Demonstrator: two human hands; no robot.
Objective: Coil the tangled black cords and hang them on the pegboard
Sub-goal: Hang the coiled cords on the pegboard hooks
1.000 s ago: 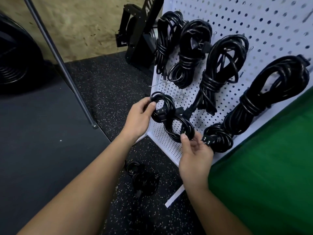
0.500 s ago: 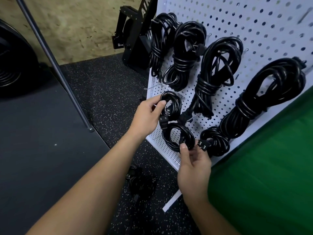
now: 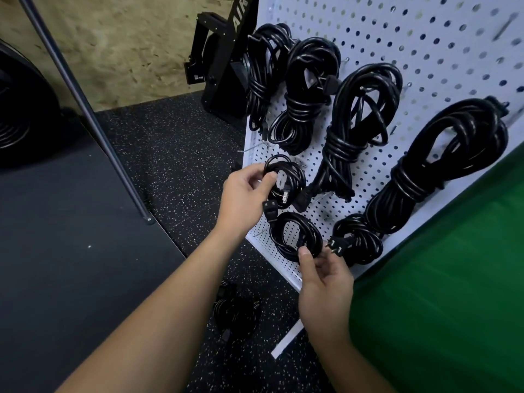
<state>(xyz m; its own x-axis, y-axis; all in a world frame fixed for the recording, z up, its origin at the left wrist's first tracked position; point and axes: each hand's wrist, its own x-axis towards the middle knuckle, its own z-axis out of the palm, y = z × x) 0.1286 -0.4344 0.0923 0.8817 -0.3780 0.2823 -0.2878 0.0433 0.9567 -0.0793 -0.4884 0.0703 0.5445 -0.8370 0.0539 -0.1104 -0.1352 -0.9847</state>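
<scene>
left hand (image 3: 243, 194) pinches the top loop of the small figure-eight coiled black cord (image 3: 286, 211), probably lining it up with a hook on the white perforated metal pegboard (image 3: 425, 52). right hand (image 3: 323, 279) pinches the bottom loop to steady it. four fatter black cord bundles (image 3: 354, 123) hang above, another black coil (image 3: 235, 310) waits on the speckled black rubber floor (image 3: 170, 154).

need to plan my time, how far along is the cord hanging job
Mostly done, it seems. Four coiled bundles, such as the big coil, already hang on the pegboard. In hand: the left hand and right hand hold a small figure-eight cord against the board. Left: another cord on the floor.
</scene>
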